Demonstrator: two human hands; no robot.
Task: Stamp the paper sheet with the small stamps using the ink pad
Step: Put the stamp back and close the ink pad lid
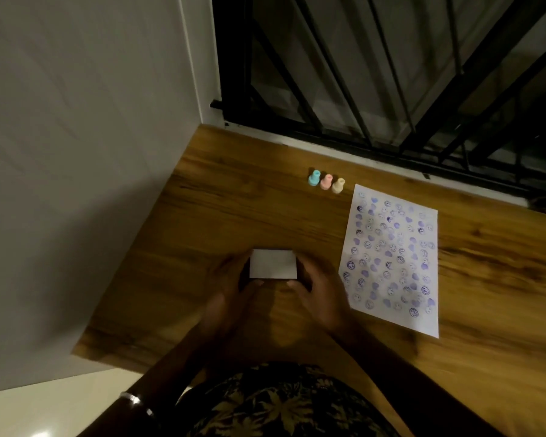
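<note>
Left hand (230, 279) and right hand (317, 287) clasp the ink pad (273, 264).

Wooden table (240, 216): stamped sheet (391, 257), three stamps (326, 182) (upright), white box (273, 264).

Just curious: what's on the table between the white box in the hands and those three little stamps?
Nothing: in the head view, only bare wooden table separates the white box from the stamps.

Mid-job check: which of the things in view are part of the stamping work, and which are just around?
Part of the job:
- white box, presumably the ink pad, lid shut, held by left hand and right hand
- blue stamp, pink stamp, beige stamp, standing in a row
- paper sheet, covered in purple prints

Just around:
- wooden table
- window grille
- bracelet
</note>
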